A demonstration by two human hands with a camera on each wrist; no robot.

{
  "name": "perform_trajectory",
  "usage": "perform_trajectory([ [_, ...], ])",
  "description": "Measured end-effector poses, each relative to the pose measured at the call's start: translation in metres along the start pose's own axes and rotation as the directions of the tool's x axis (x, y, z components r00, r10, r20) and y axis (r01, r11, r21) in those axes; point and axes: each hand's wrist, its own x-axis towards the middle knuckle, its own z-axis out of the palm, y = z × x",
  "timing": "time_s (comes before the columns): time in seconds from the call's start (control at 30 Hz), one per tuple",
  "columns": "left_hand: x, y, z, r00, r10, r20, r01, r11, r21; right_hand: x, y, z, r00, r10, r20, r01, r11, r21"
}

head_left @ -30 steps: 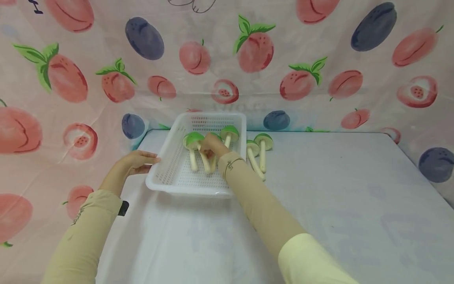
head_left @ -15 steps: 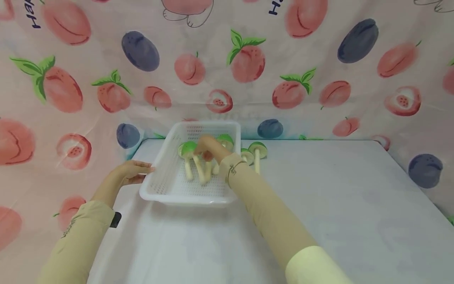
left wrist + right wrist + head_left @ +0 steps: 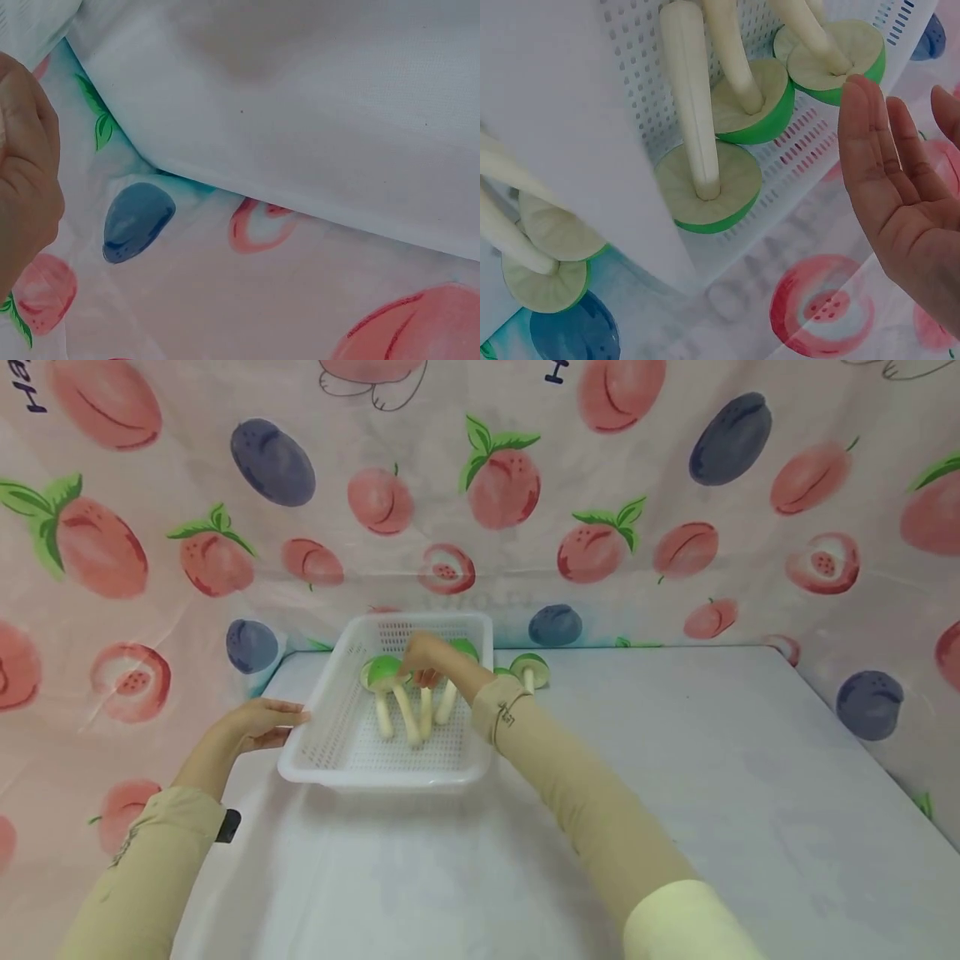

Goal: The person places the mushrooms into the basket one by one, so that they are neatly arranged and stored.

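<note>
A white perforated plastic basket (image 3: 382, 777) stands at the back left of the table. Inside lie several toy mushrooms (image 3: 386, 670) with green caps and cream stems, stems toward me. My left hand (image 3: 258, 727) holds the basket's left rim; in the left wrist view only its back shows, at the left edge. Over the caps reaches my right hand (image 3: 427, 660), fingers pointing down. Seen from the right wrist, its fingers are nearly straight, fingertips right at the cap of one mushroom (image 3: 836, 64), and nothing is between them. The hand partly hides the caps in the head view.
Outside the basket, close to its right wall, two more mushrooms (image 3: 530, 670) lie on the white-covered table (image 3: 675, 777), partly behind my right sleeve (image 3: 570, 777). A fruit-printed cloth (image 3: 645, 435) hangs along the back and left of the table.
The head view has swung right, so the basket appears further left. My left hand stays at the rim. My right hand remains over the mushrooms, and more of the stems shows below it.
</note>
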Motion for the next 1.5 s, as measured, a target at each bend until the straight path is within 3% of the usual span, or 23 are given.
perform_trajectory([
  [0.2, 0.002, 0.004, 0.001, 1.000, -0.008, -0.004, 0.008, 1.000, 0.015, -0.014, 0.013, -0.012, 0.992, -0.127, -0.009, 0.128, 0.984, 0.121],
  [0.37, 0.002, 0.004, 0.002, 1.000, -0.003, -0.004, 0.003, 0.999, 0.036, -0.028, 0.023, -0.020, 0.987, -0.163, 0.003, 0.159, 0.964, 0.213],
  [0.63, -0.001, 0.001, 0.003, 0.999, -0.004, -0.034, 0.005, 0.999, 0.047, -0.051, 0.036, -0.028, 0.975, -0.223, 0.004, 0.217, 0.953, 0.212],
  [0.93, -0.006, 0.004, 0.004, 0.997, 0.015, -0.073, -0.010, 0.998, 0.066, -0.074, 0.058, -0.052, 0.980, -0.192, -0.055, 0.200, 0.942, 0.269],
  [1.17, -0.007, 0.004, 0.007, 0.997, 0.007, -0.079, -0.003, 0.999, 0.053, -0.086, 0.082, -0.066, 0.981, -0.176, -0.078, 0.191, 0.948, 0.256],
  [1.5, -0.009, 0.008, 0.009, 0.996, 0.022, -0.092, -0.018, 0.999, 0.044, -0.089, 0.119, -0.081, 0.987, -0.080, -0.136, 0.120, 0.942, 0.313],
])
